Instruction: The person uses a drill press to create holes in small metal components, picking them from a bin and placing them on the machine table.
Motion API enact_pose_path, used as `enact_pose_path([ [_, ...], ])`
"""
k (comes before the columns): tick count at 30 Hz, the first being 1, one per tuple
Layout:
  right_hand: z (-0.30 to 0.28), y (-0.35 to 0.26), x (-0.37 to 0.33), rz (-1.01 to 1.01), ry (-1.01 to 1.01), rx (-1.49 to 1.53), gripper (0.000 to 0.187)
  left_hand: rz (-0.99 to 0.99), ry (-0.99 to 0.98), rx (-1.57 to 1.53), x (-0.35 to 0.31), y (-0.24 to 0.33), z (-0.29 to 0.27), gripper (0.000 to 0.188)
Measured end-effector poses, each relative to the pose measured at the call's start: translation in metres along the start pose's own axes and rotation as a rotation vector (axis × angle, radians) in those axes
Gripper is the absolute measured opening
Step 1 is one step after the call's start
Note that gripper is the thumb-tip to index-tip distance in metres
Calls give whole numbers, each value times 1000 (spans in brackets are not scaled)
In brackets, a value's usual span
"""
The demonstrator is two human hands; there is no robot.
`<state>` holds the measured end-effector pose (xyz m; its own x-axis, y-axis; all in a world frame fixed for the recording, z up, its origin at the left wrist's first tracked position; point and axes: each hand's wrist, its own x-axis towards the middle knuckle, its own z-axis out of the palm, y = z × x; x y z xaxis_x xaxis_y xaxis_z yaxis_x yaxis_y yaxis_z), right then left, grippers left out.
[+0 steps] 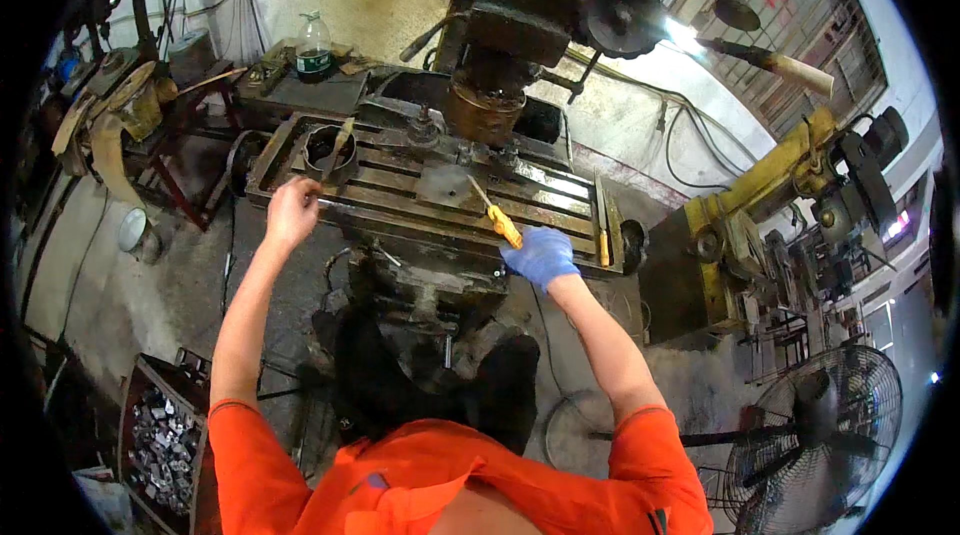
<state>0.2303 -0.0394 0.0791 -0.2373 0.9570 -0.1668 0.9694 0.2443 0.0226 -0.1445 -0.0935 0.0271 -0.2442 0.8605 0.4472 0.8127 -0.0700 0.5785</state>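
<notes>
A blue glove covers my right hand point(543, 257), which is closed around a yellow-handled tool point(503, 224). Its slim metal tip points away from me over the slotted machine table point(375, 212). My bare left hand point(292, 210) is at the table's left front edge with its fingers curled together; whatever they hold, if anything, is hidden. Just beyond that hand, a brush point(343, 140) leans in a dark round pot point(330, 157). A flat greyish piece point(446, 185) sits mid-table, below the dark machine head point(485, 105). Another slim yellow-handled tool point(604, 247) lies at the table's right end.
A bin of small metal parts point(165, 450) stands at lower left, with a metal bucket point(133, 228) beyond it. A large caged fan point(815, 435) occupies the lower right, near a yellow machine point(715, 235). One plastic bottle point(313, 47) stands on the back bench.
</notes>
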Motion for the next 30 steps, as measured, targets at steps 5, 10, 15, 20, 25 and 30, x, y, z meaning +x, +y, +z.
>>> enact_pose_path([
  [5, -2, -23, 58, 23, 39, 10, 40, 41, -64, -47, -8, 18, 1, 16],
  [10, -5, -39, 78, 89, 29, 95, 36, -80, -292, 46, -12, 52, -12, 19],
  [15, 8, -18, 43, 0, -42, 126, 40, -21, -258, -204, -27, 22, 31, 16],
  [20, 1, -8, -22, -237, -211, 92, 49, -278, -479, -532, -37, 50, 59, 19],
  [25, 8, -22, -63, -372, -210, 124, 48, 246, -478, -178, -50, 62, 82, 24],
  [30, 31, -32, -70, -343, -236, 345, 42, 200, -476, -134, -60, 44, 75, 22],
])
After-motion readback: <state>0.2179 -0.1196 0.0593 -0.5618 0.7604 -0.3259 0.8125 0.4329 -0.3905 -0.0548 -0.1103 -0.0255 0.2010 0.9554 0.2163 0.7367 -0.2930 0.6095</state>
